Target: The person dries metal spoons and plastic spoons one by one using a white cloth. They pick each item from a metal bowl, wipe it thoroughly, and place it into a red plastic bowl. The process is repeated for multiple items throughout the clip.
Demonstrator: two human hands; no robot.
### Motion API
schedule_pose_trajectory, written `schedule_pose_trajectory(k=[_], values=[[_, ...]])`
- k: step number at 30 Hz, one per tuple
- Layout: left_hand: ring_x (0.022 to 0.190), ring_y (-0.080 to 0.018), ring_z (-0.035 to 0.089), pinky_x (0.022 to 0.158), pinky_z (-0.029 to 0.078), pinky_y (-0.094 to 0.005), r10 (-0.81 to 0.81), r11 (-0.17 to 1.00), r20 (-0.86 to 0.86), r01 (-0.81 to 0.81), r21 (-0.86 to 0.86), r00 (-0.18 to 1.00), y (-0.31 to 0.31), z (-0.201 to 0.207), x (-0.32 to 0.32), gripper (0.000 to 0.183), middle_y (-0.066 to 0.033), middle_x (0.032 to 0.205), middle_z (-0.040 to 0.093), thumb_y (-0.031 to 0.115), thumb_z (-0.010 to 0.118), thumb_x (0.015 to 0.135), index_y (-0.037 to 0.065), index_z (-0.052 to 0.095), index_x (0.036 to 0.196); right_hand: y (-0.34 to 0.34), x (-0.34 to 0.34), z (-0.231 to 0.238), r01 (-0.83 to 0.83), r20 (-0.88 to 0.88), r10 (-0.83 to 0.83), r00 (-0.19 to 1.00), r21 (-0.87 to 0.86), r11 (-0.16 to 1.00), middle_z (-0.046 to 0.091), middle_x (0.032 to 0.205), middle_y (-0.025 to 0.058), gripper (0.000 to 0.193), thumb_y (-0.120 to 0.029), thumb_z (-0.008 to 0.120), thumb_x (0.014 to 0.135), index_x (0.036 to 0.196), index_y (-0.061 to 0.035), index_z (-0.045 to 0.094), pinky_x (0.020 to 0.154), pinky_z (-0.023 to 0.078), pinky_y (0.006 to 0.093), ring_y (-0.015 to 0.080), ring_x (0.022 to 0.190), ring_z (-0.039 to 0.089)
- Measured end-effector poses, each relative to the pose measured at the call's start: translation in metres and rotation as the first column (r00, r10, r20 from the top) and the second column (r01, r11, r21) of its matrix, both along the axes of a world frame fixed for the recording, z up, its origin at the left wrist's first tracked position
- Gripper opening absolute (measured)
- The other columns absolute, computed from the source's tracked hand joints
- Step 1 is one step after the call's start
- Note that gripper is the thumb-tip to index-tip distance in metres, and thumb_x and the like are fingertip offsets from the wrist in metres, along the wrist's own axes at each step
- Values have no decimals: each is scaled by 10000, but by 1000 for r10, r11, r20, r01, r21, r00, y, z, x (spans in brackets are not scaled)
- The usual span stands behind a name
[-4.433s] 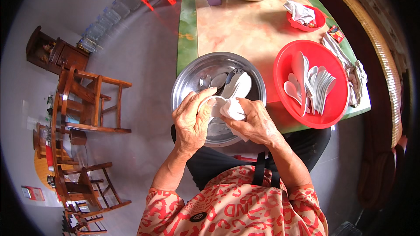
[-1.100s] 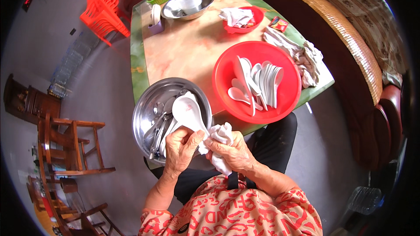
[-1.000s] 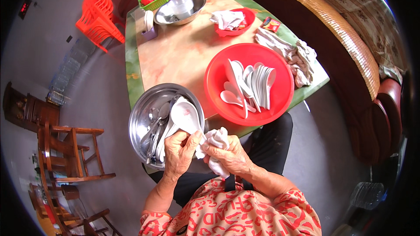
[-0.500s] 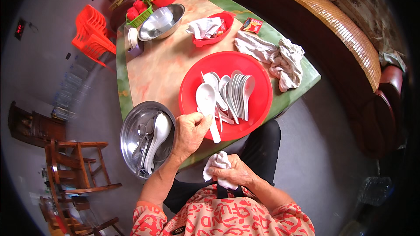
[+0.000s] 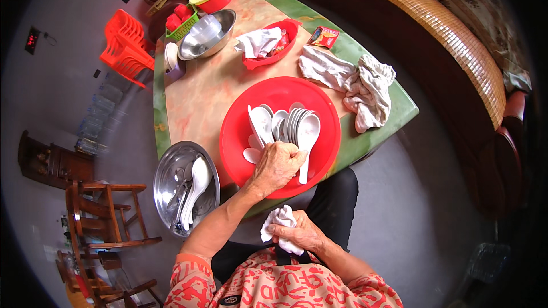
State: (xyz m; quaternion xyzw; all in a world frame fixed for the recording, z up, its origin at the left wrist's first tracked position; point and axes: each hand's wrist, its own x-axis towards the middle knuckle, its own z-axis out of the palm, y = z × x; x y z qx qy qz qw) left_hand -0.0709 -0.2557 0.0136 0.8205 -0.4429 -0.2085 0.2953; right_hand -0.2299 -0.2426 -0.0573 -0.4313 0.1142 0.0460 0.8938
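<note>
My left hand (image 5: 278,165) is closed over the near part of a red basin (image 5: 234,162), its thumb and fingertips at the handle of a white soup spoon (image 5: 309,128). That spoon lies at the right end of a row of nested white spoons (image 5: 292,122); the hand hides some of their handles. More white spoons (image 5: 261,122) lie loose at the left in the basin. Close to my lap, my right hand (image 5: 302,231) is closed on a crumpled white cloth (image 5: 279,224).
Left of the basin, a steel bowl (image 5: 161,185) holds white and metal spoons. Farther back are a smaller red basket (image 5: 251,64) with a cloth, a red packet (image 5: 323,37), a rumpled cloth (image 5: 371,94) and another steel bowl (image 5: 200,51). Wooden chairs (image 5: 114,217) stand at left.
My left hand has moved right with the spoon, from the basin's left side to the end of the nested row. My right hand keeps hold of the cloth.
</note>
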Motion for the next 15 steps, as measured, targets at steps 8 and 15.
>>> schedule_pose_trajectory(k=[8,15], values=[[500,-320,565,505,435,-374,-35,999,129,32,20,991,-16,-9,-5,307,-199,537,529,203,591,841,-44,600,660,-7,3,-3,-2,9,2,1000,0,1000,594,627,-25,197,-241,650,858,795,-55,661,516,424,210,36,549,517],[539,-326,601,483,463,-406,-163,981,423,192,-28,892,-7,-28,1,185,-168,555,532,179,568,882,49,675,805,-3,9,8,-20,-107,20,994,0,1000,613,655,5,125,-162,658,840,827,-39,660,508,442,215,69,568,563]])
